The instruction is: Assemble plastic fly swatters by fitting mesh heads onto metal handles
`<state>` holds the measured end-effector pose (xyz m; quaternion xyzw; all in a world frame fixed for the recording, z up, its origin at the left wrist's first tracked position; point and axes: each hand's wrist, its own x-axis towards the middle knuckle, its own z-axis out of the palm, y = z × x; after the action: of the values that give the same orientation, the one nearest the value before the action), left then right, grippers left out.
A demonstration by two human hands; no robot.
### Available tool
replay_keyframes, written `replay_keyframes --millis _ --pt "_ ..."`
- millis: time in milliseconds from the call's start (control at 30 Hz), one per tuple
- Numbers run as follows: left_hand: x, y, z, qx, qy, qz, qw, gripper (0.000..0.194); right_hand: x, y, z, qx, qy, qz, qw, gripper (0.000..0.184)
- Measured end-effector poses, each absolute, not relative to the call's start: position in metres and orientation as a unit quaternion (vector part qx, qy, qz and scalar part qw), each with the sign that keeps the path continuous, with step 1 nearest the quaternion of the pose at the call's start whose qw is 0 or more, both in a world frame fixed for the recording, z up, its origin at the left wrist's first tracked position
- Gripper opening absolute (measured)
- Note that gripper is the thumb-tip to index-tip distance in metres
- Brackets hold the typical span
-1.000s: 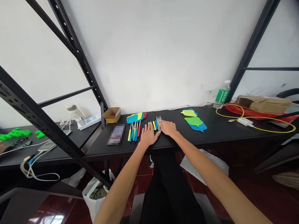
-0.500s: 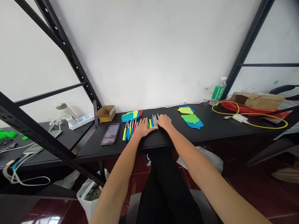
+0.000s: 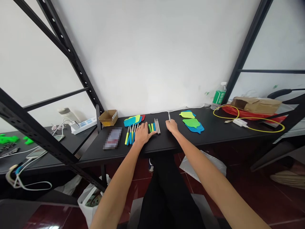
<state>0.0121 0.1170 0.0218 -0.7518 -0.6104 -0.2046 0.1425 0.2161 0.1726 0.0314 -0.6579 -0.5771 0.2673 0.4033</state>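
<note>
Our left hand [image 3: 142, 135] lies flat on the black worktop [image 3: 166, 143], its fingers [image 3: 147, 130] spread and released, gripping nothing, with a ring [image 3: 139, 126] on one of them. Our right hand [image 3: 172, 126] rests palm down a little further along, its fingers [image 3: 170, 122] relaxed and open, also holding nothing. Between the two hands lies a tight row of metal shafts [image 3: 156, 126] with green, yellow and blue ends, side by side and pointing towards the wall. Our left thumb sits right at the row, though we cannot tell whether it touches. Just left of that hand are the fly swatters [image 3: 133, 122], with yellow, blue and red handles and overlapping mesh heads at the far end. To the right of our right hand, well clear of it, lie loose swatter heads [image 3: 192, 123] in lime and blue. Just beyond our right fingertips, a thin white cord [image 3: 169, 116] runs up towards the wall, though it might be a rod. Further left on the worktop are a small cardboard box [image 3: 108, 118] and a blurred flat item [image 3: 113, 138]. Further right are a water bottle [image 3: 218, 96], a yellow cable [image 3: 252, 122] with a white charger [image 3: 239, 122], and a brown paper package [image 3: 256, 105].
</note>
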Motion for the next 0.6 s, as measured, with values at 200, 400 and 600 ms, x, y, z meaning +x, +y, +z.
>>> replay_keyframes --millis 200,400,600 --pt "0.005 0.057 0.02 -0.76 -0.561 -0.288 0.157 0.052 0.25 0.119 0.024 -0.545 -0.518 0.418 0.509 0.026" --pt "0.002 -0.004 0.0 -0.737 -0.561 -0.365 0.095 0.041 0.29 0.06 0.007 -0.405 -0.436 0.552 0.584 0.038" --pt "0.006 -0.009 -0.007 -0.754 -0.554 -0.347 0.07 0.042 0.291 0.045 -0.001 -0.441 -0.449 0.478 0.613 0.049"
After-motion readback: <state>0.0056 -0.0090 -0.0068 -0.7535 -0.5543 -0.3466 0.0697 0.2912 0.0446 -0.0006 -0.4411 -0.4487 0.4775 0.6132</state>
